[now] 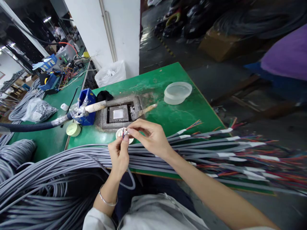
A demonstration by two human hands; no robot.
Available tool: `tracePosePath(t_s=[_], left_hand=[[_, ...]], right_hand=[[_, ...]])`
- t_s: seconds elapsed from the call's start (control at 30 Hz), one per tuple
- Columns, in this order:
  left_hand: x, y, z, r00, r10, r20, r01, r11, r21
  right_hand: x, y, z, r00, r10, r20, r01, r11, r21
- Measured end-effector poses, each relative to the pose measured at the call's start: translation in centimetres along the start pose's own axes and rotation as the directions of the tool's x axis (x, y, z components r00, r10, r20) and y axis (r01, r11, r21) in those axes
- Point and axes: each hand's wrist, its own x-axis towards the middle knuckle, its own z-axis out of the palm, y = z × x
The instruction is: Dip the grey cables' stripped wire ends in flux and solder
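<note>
My left hand (120,155) is closed in a pinch around the thin coloured wires (123,133) at a cable's end. My right hand (152,135) pinches at the tips of those same wires, its thumb and forefinger together. Directly behind the fingers, a small round white dish (130,140) sits on the green table (153,80), partly hidden by the hands. Beneath both hands runs a thick bundle of grey cables (88,156). Its stripped ends, with white tape and coloured wires (254,158), spread out to the right. Just beyond the dish stands a square solder pot (118,114) in a grimy frame.
A stick (148,109) rests on the pot's frame. To its left are a blue bin (87,118), a dark hose (35,126) with a pale nozzle, and a pale yellow round tub (73,129). A translucent round container (177,92) stands farther right. Cable coils (16,156) lie at left.
</note>
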Motion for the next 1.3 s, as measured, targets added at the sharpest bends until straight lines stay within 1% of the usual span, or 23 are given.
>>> tracePosePath(t_s=[0.07, 0.17, 0.23, 0.3, 0.37, 0.4, 0.47, 0.5, 0.53, 0.6, 0.7, 0.87, 0.97, 1.07, 1.13, 1.17, 1.23, 1.3], left_hand=[[0.2, 0.0, 0.1, 0.996, 0.048, -0.080, -0.045, 0.998, 0.031], [0.6, 0.2, 0.2, 0.971, 0.093, -0.222, -0.085, 0.995, 0.045], [1.0, 0.5, -0.1, 0.966, 0.100, -0.237, -0.084, 0.994, 0.075], [1.7, 0.9, -0.8, 0.978, 0.099, -0.185, -0.068, 0.983, 0.168], [2.9, 1.4, -1.5, 0.994, 0.071, -0.081, -0.042, 0.948, 0.315], [3.6, 1.6, -1.9, 0.999, 0.040, -0.011, -0.032, 0.914, 0.404], [5.0, 1.8, -2.4, 0.991, -0.018, 0.133, -0.062, 0.814, 0.578], [5.6, 1.9, -2.5, 0.981, -0.044, 0.190, -0.093, 0.753, 0.651], [6.2, 1.8, -2.4, 0.970, -0.063, 0.235, -0.126, 0.696, 0.707], [6.8, 1.7, -2.2, 0.954, -0.086, 0.288, -0.182, 0.597, 0.781], [7.1, 1.3, -1.6, 0.944, -0.116, 0.308, -0.215, 0.491, 0.844], [7.2, 0.9, -1.2, 0.923, -0.175, 0.343, -0.260, 0.374, 0.890], [7.3, 0.8, -1.1, 0.918, -0.184, 0.351, -0.278, 0.331, 0.902], [7.2, 0.7, -1.2, 0.917, -0.176, 0.358, -0.286, 0.337, 0.897], [7.3, 0.7, -1.4, 0.924, -0.126, 0.361, -0.300, 0.345, 0.889], [7.4, 0.7, -1.5, 0.932, -0.079, 0.353, -0.309, 0.335, 0.890], [7.8, 1.0, -1.7, 0.946, 0.043, 0.323, -0.321, 0.283, 0.904], [8.5, 1.5, -1.8, 0.942, 0.146, 0.303, -0.329, 0.207, 0.922]], right_hand=[[0.0, 0.0, 0.0, 1.000, -0.018, -0.016, 0.017, 0.999, -0.035], [-0.1, -0.1, 0.3, 0.999, -0.047, -0.002, 0.046, 0.994, -0.096], [-0.2, 0.0, 0.4, 0.999, -0.040, -0.005, 0.039, 0.991, -0.127], [-0.2, 0.1, 0.3, 0.998, -0.015, -0.055, 0.007, 0.990, -0.139], [0.0, 0.1, 0.0, 0.985, 0.038, -0.171, -0.057, 0.992, -0.110], [0.1, 0.1, -0.2, 0.968, 0.068, -0.240, -0.090, 0.992, -0.083], [0.3, 0.0, -0.8, 0.929, 0.116, -0.351, -0.137, 0.990, -0.036], [0.4, -0.1, -1.0, 0.917, 0.126, -0.379, -0.147, 0.989, -0.028], [0.5, -0.2, -1.2, 0.912, 0.131, -0.389, -0.153, 0.988, -0.026], [0.6, -0.4, -1.3, 0.919, 0.132, -0.371, -0.154, 0.988, -0.030], [0.6, -0.5, -1.2, 0.935, 0.128, -0.329, -0.151, 0.988, -0.045], [0.5, -0.4, -1.1, 0.936, 0.084, -0.341, -0.113, 0.991, -0.067], [0.5, -0.2, -1.2, 0.940, 0.068, -0.334, -0.102, 0.991, -0.084], [0.4, -0.3, -1.2, 0.945, 0.050, -0.325, -0.088, 0.991, -0.103], [0.4, -0.3, -1.2, 0.947, 0.033, -0.320, -0.075, 0.990, -0.120], [0.4, -0.3, -1.2, 0.947, 0.024, -0.319, -0.069, 0.989, -0.128], [0.4, -0.3, -1.2, 0.948, 0.015, -0.319, -0.062, 0.989, -0.138], [0.4, -0.3, -1.3, 0.946, 0.013, -0.325, -0.062, 0.988, -0.140]])
